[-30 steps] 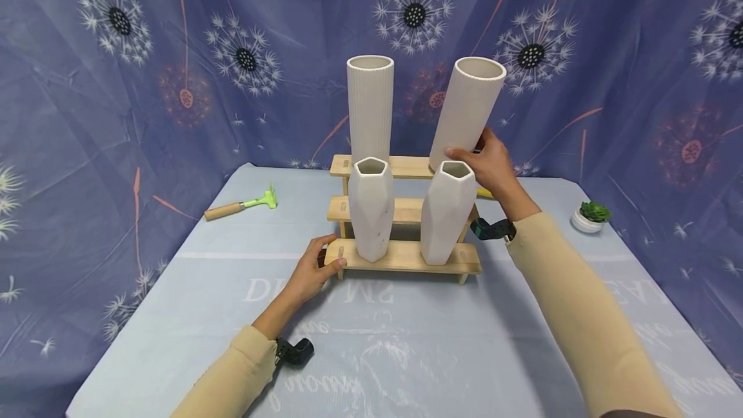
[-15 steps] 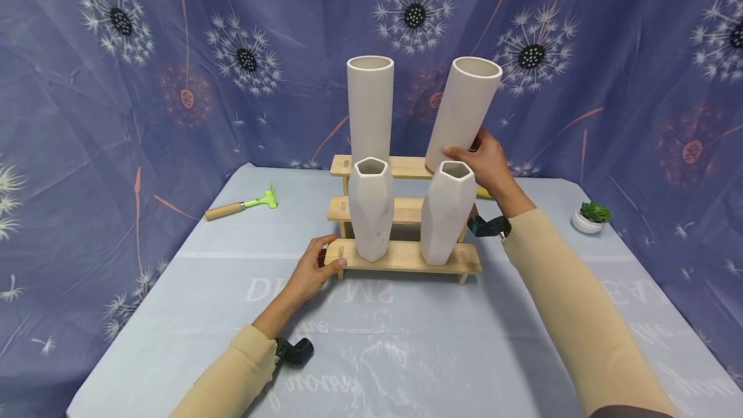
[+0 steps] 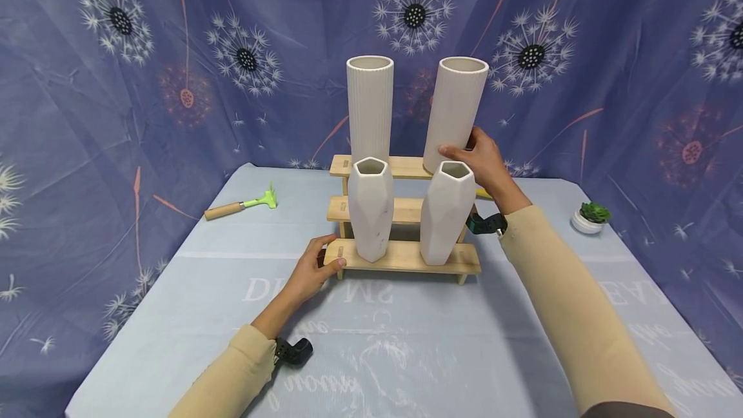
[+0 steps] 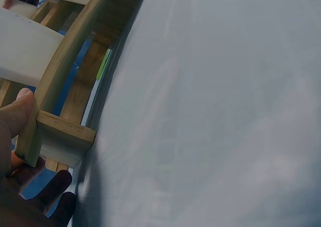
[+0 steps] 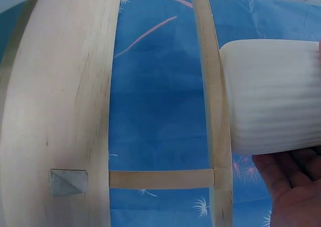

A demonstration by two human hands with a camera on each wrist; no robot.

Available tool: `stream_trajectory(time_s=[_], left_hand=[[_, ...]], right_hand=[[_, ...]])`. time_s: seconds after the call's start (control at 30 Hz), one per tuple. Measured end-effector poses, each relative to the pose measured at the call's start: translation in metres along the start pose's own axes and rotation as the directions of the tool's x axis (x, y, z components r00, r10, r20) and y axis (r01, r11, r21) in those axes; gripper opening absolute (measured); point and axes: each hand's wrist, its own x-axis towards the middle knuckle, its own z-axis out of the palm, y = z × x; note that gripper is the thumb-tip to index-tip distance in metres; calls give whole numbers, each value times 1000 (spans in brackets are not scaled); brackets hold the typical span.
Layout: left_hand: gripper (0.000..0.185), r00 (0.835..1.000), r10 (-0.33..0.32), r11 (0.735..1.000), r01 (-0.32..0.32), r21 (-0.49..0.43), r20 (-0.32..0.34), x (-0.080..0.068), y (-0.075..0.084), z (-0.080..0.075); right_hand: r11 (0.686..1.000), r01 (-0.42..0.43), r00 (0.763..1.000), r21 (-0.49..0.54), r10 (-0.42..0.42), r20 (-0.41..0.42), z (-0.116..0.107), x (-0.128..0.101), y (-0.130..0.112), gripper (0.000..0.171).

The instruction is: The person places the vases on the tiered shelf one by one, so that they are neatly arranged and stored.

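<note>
A three-step wooden rack [image 3: 406, 258] stands mid-table. On its top step are two tall white ribbed cylinder vases: the left one [image 3: 369, 108] upright, the right one [image 3: 454, 111] slightly tilted. My right hand [image 3: 477, 159] grips the right vase near its base; the right wrist view shows the ribbed vase [image 5: 271, 96] above my palm [image 5: 293, 179]. Two white faceted vases [image 3: 370, 208] [image 3: 445, 211] stand on the bottom step. My left hand [image 3: 316, 268] holds the rack's bottom-left corner, thumb on the wood [image 4: 55, 132].
A small green rake with a wooden handle [image 3: 240, 205] lies at the left on the light blue tablecloth [image 3: 371, 340]. A little potted succulent [image 3: 589, 216] sits at the right. A dandelion-print blue curtain [image 3: 174, 69] hangs behind.
My right hand has swung the right cylinder vase from a clear rightward lean to nearly upright on the top step. The left hand and rack have not moved.
</note>
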Motion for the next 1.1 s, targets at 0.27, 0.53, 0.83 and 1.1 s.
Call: stream_trajectory(time_s=[0.27,0.53,0.83,1.1], left_hand=[[66,1000,10,1000,-10,-3,-11,2,-10,1],[66,1000,12,1000,-12,-14,-1,2,-11,1],[66,1000,17,1000,-17,-7,-6,3,-10,1],[66,1000,-9,1000,9,0,-5,5,-9,1]], right_hand=[[1000,7,1000,-10,-7,13,0,2,-1,89],[1000,6,999,-11,-5,32,1,4,-2,91],[1000,-17,999,-23,18,38,3,4,-4,91],[999,-9,999,-39,11,52,-2,-2,1,89]])
